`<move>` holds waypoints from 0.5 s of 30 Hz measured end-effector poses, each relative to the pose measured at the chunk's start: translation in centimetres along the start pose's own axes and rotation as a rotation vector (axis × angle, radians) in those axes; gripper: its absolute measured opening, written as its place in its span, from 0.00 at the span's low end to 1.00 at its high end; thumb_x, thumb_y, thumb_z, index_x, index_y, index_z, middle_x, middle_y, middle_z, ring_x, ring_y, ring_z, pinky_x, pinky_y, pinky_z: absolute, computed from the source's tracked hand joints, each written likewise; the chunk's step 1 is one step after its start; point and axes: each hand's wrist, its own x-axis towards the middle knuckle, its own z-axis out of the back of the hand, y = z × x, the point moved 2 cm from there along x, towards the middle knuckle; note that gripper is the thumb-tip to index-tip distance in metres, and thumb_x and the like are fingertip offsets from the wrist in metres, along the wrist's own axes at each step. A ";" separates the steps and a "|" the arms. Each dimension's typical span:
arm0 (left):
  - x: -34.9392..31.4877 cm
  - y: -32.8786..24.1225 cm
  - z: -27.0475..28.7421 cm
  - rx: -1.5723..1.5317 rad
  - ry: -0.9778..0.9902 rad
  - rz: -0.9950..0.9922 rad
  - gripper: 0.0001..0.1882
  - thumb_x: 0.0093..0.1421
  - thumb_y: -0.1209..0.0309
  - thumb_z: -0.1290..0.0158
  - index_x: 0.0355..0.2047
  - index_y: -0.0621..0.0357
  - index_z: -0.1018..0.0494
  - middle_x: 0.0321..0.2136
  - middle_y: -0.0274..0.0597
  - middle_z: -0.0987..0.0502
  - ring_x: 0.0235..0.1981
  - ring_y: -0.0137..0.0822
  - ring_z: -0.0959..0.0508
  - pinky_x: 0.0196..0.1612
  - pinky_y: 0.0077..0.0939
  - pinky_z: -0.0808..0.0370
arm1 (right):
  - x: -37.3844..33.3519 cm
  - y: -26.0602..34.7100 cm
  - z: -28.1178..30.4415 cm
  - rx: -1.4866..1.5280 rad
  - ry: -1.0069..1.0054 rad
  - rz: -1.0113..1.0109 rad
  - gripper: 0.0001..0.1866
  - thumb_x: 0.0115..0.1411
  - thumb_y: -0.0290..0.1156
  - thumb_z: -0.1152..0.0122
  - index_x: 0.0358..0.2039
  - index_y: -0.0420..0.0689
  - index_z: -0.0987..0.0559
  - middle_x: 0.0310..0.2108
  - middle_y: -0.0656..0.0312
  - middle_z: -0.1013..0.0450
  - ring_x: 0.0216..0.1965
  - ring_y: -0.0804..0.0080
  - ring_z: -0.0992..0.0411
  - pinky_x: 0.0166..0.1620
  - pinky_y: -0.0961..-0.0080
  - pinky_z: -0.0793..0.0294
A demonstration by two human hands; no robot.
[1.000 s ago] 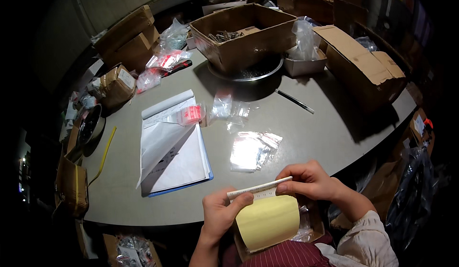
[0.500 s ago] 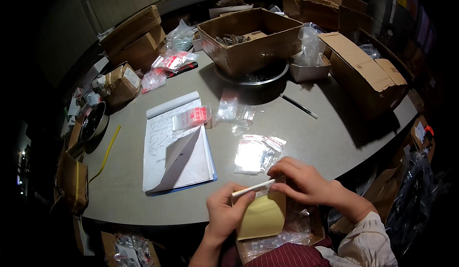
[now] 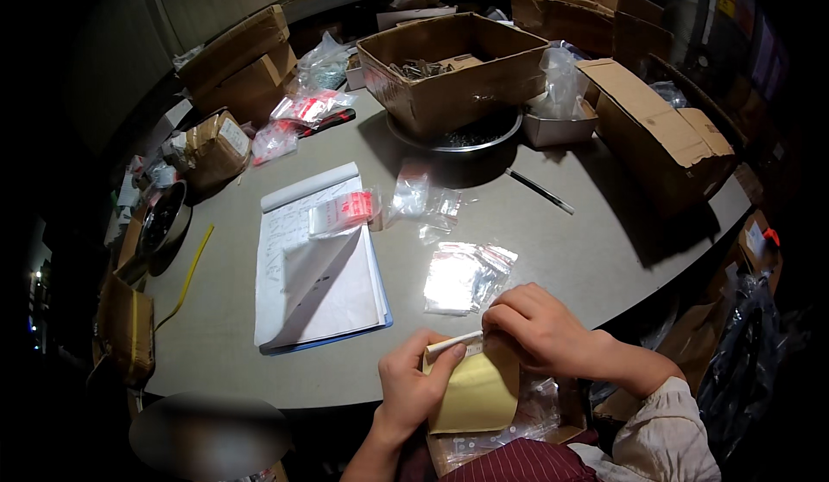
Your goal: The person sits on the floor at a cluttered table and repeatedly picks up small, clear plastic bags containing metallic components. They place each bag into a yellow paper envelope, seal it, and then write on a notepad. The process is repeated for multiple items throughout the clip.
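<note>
My left hand [image 3: 411,380] is closed on the left side of a yellow sheet [image 3: 475,393], thumb on its front. Along the top the sheet turns over into a white edge with small dark print. At the upper right corner, the bent fingers of my right hand [image 3: 542,331] pinch that edge; its fingertips are partly hidden. Below the sheet, close to my body, sits a cardboard box [image 3: 575,409] holding clear plastic bags [image 3: 544,402], some containing small round pieces. Just beyond my hands a stack of small clear zip bags [image 3: 462,278] lies on the table.
An open notepad [image 3: 345,309] with a lifted page lies left, a red-marked bag pack [image 3: 345,212] on it. Behind are a black pen [image 3: 540,192] and a large carton [image 3: 458,94] over a metal bowl [image 3: 484,144]. More cartons [image 3: 661,124] stand right; a yellow strap [image 3: 188,279] lies left.
My right hand has shifted slightly left along the sheet's top edge, its fingers more bunched. My left hand has moved slightly right. The notepad's lifted page has swung further left.
</note>
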 end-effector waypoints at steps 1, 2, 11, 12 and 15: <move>0.0 0.0 0.0 0.009 -0.005 -0.007 0.09 0.61 0.70 0.32 0.34 0.63 0.18 0.25 0.45 0.17 0.25 0.31 0.19 0.30 0.27 0.25 | 0.0 0.1 0.0 -0.017 -0.008 -0.005 0.16 0.53 0.23 0.29 0.42 0.41 0.22 0.39 0.56 0.26 0.41 0.54 0.26 0.46 0.63 0.25; 0.0 0.1 -0.1 0.008 -0.008 -0.004 0.09 0.61 0.69 0.32 0.34 0.63 0.18 0.24 0.46 0.17 0.24 0.31 0.19 0.30 0.28 0.25 | 0.0 0.2 -0.1 -0.034 -0.015 -0.009 0.16 0.52 0.23 0.29 0.42 0.41 0.22 0.39 0.56 0.26 0.41 0.53 0.26 0.46 0.63 0.25; 0.3 0.1 0.0 -0.011 -0.027 0.009 0.09 0.63 0.72 0.34 0.32 0.67 0.20 0.23 0.36 0.17 0.27 0.20 0.23 0.30 0.20 0.26 | -0.5 1.0 -0.3 -0.201 -0.029 0.111 0.20 0.48 0.25 0.34 0.44 0.37 0.22 0.37 0.54 0.27 0.39 0.54 0.26 0.45 0.62 0.25; 0.3 0.0 0.0 -0.015 -0.025 0.019 0.09 0.63 0.72 0.34 0.32 0.67 0.19 0.23 0.37 0.17 0.27 0.20 0.23 0.31 0.20 0.26 | -0.6 1.1 -0.3 -0.220 -0.038 0.129 0.20 0.48 0.26 0.34 0.43 0.37 0.22 0.37 0.55 0.27 0.39 0.55 0.26 0.44 0.63 0.25; 0.4 -0.3 -0.1 -0.062 -0.051 0.063 0.09 0.63 0.72 0.34 0.34 0.67 0.19 0.25 0.37 0.17 0.29 0.21 0.22 0.32 0.20 0.26 | -0.7 0.6 -0.1 -0.028 -0.030 0.114 0.16 0.52 0.26 0.33 0.42 0.39 0.22 0.35 0.55 0.26 0.35 0.55 0.26 0.41 0.64 0.24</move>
